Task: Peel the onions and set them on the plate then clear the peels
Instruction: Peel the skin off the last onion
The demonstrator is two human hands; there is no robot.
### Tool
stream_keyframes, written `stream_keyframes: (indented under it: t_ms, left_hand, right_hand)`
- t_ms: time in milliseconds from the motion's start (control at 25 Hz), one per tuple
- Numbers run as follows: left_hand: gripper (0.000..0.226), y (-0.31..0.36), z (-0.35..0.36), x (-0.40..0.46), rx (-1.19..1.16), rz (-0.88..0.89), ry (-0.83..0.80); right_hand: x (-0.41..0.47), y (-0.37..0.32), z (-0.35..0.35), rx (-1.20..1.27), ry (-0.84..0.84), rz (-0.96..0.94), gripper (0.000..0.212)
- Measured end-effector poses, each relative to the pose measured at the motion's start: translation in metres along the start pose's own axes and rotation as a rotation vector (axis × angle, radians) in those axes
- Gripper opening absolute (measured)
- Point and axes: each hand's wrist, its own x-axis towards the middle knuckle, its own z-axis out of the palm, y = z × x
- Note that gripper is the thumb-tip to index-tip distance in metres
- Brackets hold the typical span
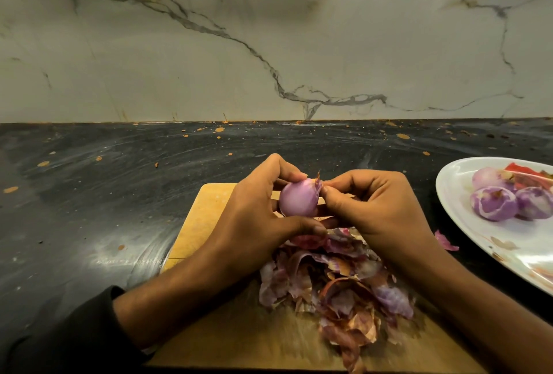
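Observation:
My left hand (257, 209) holds a small purple onion (297, 200) above the wooden cutting board (203, 218). My right hand (377, 206) pinches a flap of dry skin (318, 183) at the onion's right end. Most of the onion's surface is bare and smooth. A heap of purple and brown peels (338, 287) lies on the board below my hands. At the right, a white plate (466, 224) carries three peeled onions (493, 203).
The board rests on a black countertop (104, 194) speckled with orange splashes, against a marble-patterned wall. One stray peel (446, 242) lies on the counter between the board and the plate. A red item (526, 173) sits at the plate's far side.

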Motion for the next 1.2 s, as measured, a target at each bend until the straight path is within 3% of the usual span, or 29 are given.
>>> stream_keyframes:
  t_ms: [480,880,1080,1160,1200]
  left_hand:
    - [0.057,0.001,-0.002,-0.0002,-0.038,-0.038,0.0]
    - [0.05,0.0,0.0037,-0.0003,0.102,0.011,0.004]
    - [0.046,0.0032,0.0,0.0014,-0.181,-0.111,-0.11]
    - [0.042,0.0063,-0.0003,0.0025,-0.338,-0.166,-0.16]
    - [0.04,0.008,-0.0005,0.0024,-0.421,-0.21,-0.172]
  right_hand:
    - [-0.0006,0.0021,-0.0017,-0.02,-0.046,-0.036,0.01]
    - [-0.0015,0.0043,0.0051,-0.165,0.108,-0.053,0.016]
    - [-0.0023,0.0038,0.0005,-0.203,0.121,-0.1,0.012]
    - [-0.0014,0.0033,-0.0007,-0.115,0.111,-0.068,0.004]
    - [-0.0004,0.0041,-0.0011,-0.052,0.11,-0.037,0.01]
